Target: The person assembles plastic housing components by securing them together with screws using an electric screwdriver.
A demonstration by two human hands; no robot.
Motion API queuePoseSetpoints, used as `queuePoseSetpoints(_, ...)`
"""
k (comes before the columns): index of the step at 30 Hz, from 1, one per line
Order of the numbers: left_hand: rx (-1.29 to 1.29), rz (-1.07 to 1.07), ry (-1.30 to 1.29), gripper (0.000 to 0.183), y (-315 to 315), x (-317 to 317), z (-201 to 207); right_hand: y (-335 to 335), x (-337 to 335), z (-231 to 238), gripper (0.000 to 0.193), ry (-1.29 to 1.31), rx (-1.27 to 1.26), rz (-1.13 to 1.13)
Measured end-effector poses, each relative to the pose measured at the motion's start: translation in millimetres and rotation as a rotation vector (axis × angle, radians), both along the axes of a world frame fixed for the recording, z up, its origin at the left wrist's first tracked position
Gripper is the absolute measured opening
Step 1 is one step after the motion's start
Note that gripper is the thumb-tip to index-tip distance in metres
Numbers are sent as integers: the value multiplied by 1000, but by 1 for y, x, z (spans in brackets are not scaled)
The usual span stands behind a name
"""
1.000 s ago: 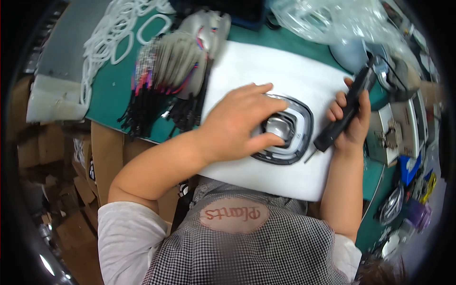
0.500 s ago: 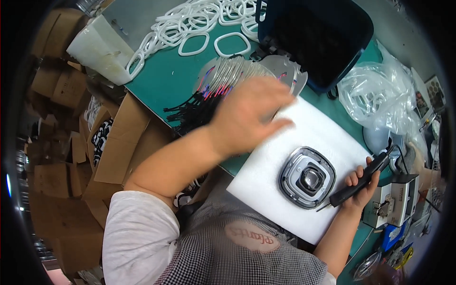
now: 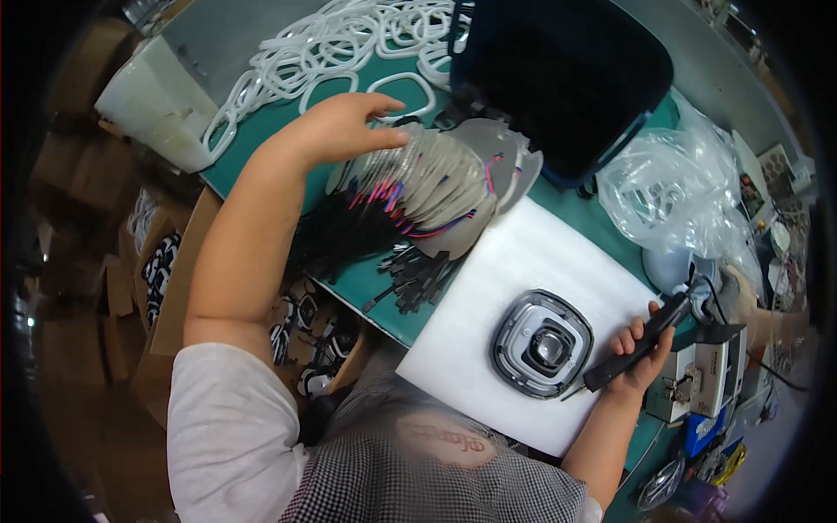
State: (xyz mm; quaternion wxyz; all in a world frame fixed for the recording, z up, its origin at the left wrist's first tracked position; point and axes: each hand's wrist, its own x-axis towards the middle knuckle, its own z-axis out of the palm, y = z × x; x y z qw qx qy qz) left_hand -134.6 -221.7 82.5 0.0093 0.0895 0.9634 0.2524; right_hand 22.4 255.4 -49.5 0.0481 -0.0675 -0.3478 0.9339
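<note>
The left hand (image 3: 344, 131) was stretched out toward eleven o'clock, fingers loosely spread and curled down, fingertips resting on the top of a fanned stack of grey plates (image 3: 436, 179) with red, blue and black wires trailing off them toward seven o'clock. Whether it actually pinched a plate, I could not tell. That stack lay on the green counter (image 3: 261, 157), near the middle of the view and just up and left of a white foam sheet (image 3: 540, 261). Over at four o'clock, the right hand (image 3: 635, 353) was wrapped shut around a black screwdriver (image 3: 641, 340), the tool slanting from upper right down to lower left, its thin tip pointing at the edge of the grey square housing (image 3: 540, 344). That housing sat flat on the foam sheet, rounded corners, a dark ring and a small lens-like centre, just beside the right hand at its nine o'clock and well apart from the left. Up at twelve o'clock a heap of white rings (image 3: 331, 52) sprawled across the counter, with a dark blue bin (image 3: 567, 78) to their right at one o'clock. A crumpled clear plastic bag (image 3: 680, 192) lay at two o'clock, and cardboard boxes (image 3: 166, 279) crowded the floor at nine o'clock.
</note>
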Motion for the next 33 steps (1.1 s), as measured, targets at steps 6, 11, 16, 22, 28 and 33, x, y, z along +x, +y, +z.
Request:
queuePoseSetpoints(6, -165, -78, -280, 88, -69, -6, -8, 4, 1, 1, 53, 27, 33, 1)
queuePoseSetpoints(11, -224, 187, -365, 111, -91, -3, -48, 0, 0, -1, 52, 17, 54, 0)
queuePoseSetpoints(16, -277, 149, -415, 85, -54, -2, -54, -1, 0, 0, 52, 4, 48, -17)
queuePoseSetpoints(22, 148, 161, -360, 110, -47, 10, -57, -1, 2, 1, 51, -1, 37, -38)
queuePoseSetpoints(28, 153, 377, -365, 101, -27, -3, -63, 7, 6, -4, 51, -36, 24, -36)
queuePoseSetpoints(33, 202, 431, -537, 106, -25, -6, -59, 7, 12, 6, 51, -30, 18, -83)
